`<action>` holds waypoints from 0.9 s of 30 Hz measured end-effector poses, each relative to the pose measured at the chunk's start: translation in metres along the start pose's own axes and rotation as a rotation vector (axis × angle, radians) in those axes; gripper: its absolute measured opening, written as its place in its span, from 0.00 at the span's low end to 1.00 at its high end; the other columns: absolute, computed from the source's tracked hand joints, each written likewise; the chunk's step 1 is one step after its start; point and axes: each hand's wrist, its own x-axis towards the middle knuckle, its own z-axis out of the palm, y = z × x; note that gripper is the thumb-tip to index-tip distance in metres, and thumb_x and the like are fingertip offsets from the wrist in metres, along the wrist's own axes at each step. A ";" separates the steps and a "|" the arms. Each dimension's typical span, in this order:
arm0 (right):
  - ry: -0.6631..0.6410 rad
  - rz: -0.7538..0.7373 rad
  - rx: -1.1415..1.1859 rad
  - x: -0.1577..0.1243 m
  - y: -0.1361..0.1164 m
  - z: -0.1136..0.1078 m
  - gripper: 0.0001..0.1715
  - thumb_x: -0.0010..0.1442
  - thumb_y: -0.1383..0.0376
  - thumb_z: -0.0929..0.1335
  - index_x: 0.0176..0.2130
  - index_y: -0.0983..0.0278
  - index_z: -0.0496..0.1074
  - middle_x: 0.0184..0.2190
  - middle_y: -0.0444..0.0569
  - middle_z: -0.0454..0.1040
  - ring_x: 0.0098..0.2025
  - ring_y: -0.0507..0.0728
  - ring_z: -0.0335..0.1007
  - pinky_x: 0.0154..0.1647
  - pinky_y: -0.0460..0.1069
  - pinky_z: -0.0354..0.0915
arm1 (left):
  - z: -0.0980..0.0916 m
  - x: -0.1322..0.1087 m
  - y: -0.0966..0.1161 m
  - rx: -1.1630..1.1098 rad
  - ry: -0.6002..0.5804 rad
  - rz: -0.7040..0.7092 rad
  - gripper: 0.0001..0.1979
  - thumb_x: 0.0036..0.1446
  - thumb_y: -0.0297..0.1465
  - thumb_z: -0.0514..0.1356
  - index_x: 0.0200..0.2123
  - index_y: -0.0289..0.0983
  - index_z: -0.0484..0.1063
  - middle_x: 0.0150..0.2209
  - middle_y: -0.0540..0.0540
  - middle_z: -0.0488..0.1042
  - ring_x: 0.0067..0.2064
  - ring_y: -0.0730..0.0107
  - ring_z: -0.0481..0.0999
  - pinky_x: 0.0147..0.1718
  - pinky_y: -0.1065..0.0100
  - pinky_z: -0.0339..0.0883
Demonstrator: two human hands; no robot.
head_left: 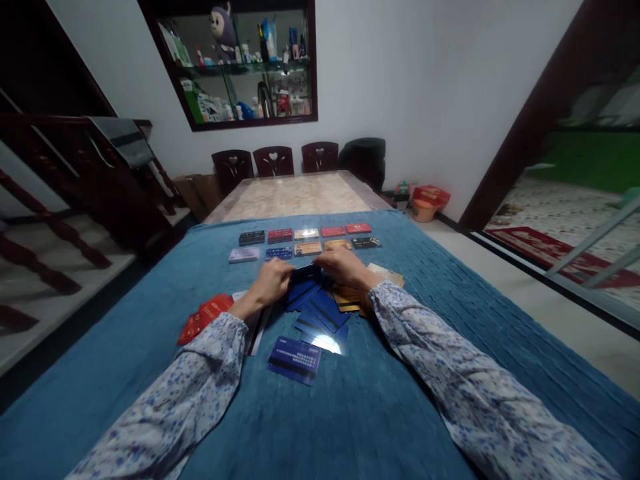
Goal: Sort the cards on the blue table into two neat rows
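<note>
Between my left hand and my right hand is a dark blue card, pinched at its two ends and tilted up. Beneath it, several blue cards lie loosely overlapped. One more blue card rests nearer to me. Gold cards are spread under my right wrist, with pale ones beside it. Red cards fan out left of my left wrist, and white cards are partly hidden by that forearm. Beyond my hands stand two rows of card stacks, among them a black stack.
A blue cloth covers the near part of the marble-patterned table. Dark wooden chairs stand at its far end. A wooden railing is at the left, and an orange bucket sits on the floor at the right.
</note>
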 end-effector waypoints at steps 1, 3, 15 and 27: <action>0.001 0.033 -0.013 0.000 -0.002 0.001 0.17 0.70 0.66 0.64 0.51 0.61 0.81 0.43 0.56 0.79 0.46 0.58 0.72 0.46 0.48 0.62 | 0.001 0.001 -0.001 -0.006 0.016 0.000 0.19 0.62 0.24 0.54 0.45 0.39 0.84 0.41 0.41 0.83 0.46 0.57 0.77 0.50 0.58 0.73; 0.016 0.100 -0.037 0.001 -0.004 0.004 0.18 0.70 0.67 0.65 0.55 0.60 0.79 0.45 0.55 0.79 0.47 0.58 0.73 0.46 0.48 0.62 | 0.005 0.002 -0.003 -0.012 0.051 0.005 0.18 0.61 0.24 0.54 0.45 0.38 0.83 0.39 0.41 0.83 0.44 0.57 0.77 0.48 0.57 0.73; 0.041 0.169 -0.127 -0.002 -0.016 0.012 0.17 0.69 0.69 0.64 0.54 0.62 0.75 0.44 0.56 0.80 0.46 0.60 0.72 0.45 0.49 0.61 | 0.017 -0.003 -0.002 -0.020 0.212 -0.066 0.14 0.59 0.23 0.56 0.46 0.39 0.74 0.35 0.44 0.78 0.40 0.58 0.77 0.43 0.61 0.72; -0.058 0.196 -0.171 -0.003 -0.018 0.015 0.29 0.65 0.70 0.66 0.65 0.62 0.67 0.52 0.57 0.81 0.53 0.64 0.74 0.52 0.53 0.64 | 0.014 -0.007 0.018 0.114 0.056 -0.188 0.23 0.61 0.21 0.53 0.60 0.35 0.66 0.41 0.38 0.80 0.46 0.50 0.79 0.49 0.54 0.68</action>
